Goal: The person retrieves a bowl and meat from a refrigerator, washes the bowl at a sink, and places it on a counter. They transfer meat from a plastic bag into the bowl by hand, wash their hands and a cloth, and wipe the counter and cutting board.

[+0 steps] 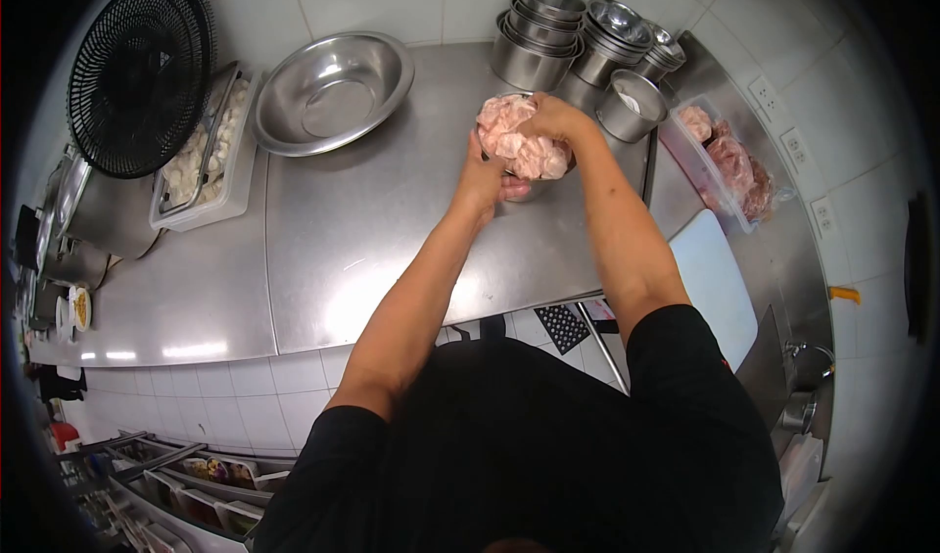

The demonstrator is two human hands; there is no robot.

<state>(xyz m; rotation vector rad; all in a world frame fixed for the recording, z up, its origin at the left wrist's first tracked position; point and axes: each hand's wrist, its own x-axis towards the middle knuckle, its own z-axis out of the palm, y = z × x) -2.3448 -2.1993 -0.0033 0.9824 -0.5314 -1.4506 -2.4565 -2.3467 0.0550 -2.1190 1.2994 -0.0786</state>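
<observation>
A heaped mound of pale pink raw meat pieces (532, 154) is between my two hands, over the steel worktop (392, 230). It seems to sit in a small steel container, most of which is hidden under the meat and behind my fingers. My left hand (485, 183) is curled round the near left side, its thumb up along the edge and its fingers below the meat. From above, my right hand (554, 120) presses onto the top right of the mound, with its fingers bent into the pieces; its fingertips are partly hidden.
A wide steel basin (335, 93) stands at the back left. Beside it are a tub of white pieces (220, 176) and a black fan (142, 73). Stacked steel pots (539, 29), a plastic tub of bagged meat (729, 166) and a pale cutting board (720, 289) are to the right.
</observation>
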